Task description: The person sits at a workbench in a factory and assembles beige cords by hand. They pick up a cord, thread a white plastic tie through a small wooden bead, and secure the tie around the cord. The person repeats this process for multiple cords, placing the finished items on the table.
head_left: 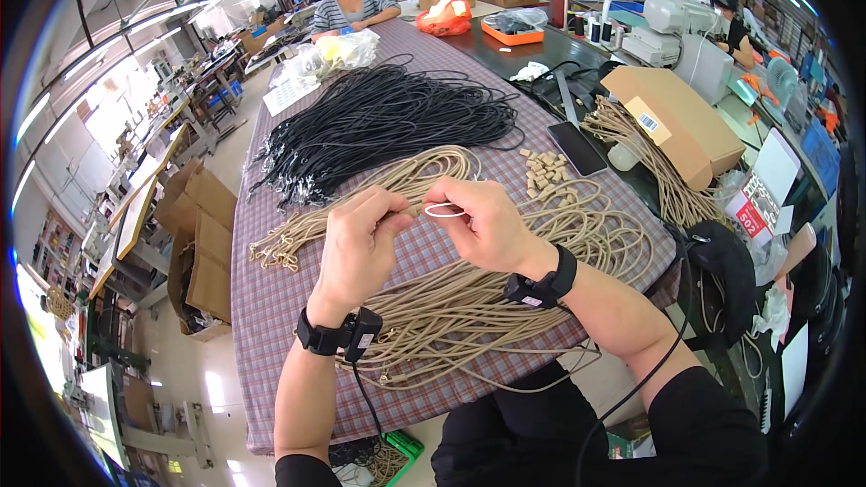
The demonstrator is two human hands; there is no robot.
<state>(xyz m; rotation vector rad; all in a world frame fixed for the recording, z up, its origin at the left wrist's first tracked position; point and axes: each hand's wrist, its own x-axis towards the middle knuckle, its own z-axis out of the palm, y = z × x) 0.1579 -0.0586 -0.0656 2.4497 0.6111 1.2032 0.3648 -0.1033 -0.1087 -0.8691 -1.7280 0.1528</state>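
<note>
- Pinching a thin pale cord loop (444,210) between them, the left hand (359,248) and the right hand (483,221) met above the middle of the checked tabletop (271,298), toward its near edge.
- Left thumb and forefinger were closed tight on one end of the loop; right fingers (451,191) were curled shut on the other end, with only a short oval showing between the hands.
- Beneath the hands lay the beige cord bundle (505,289), spread toward the near right corner.
- The cord looked light, soft and limp, likely a little springy; a fingertip pinch close to the loop's end seemed the surest hold, since slack lengths would flop and tangle.
- Black cords (379,122) filled the table's middle, and small beige toggles (544,171) sat near the right edge beside a cardboard box (686,122).
</note>
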